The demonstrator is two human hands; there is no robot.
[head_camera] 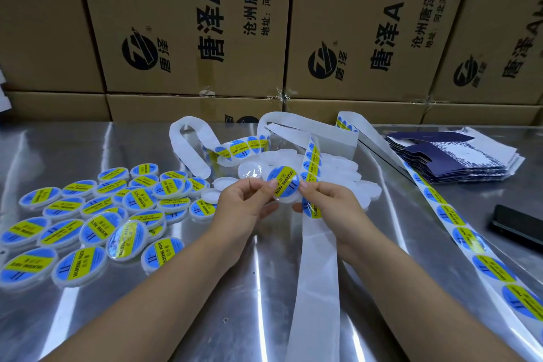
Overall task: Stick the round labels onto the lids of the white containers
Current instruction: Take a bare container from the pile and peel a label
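My left hand and my right hand together hold one small white container above the table's middle. A round blue-and-yellow label lies on its lid, and fingertips of both hands pinch the container's edges. Behind my hands lies a heap of unlabelled white containers. A white backing strip with round labels curls over that heap and hangs down between my forearms. Several labelled containers are spread on the left.
The metal table is shiny. A second label strip runs down the right side. A stack of flat dark-blue cartons lies at the back right, a black phone at the right edge. Brown cardboard boxes wall the back.
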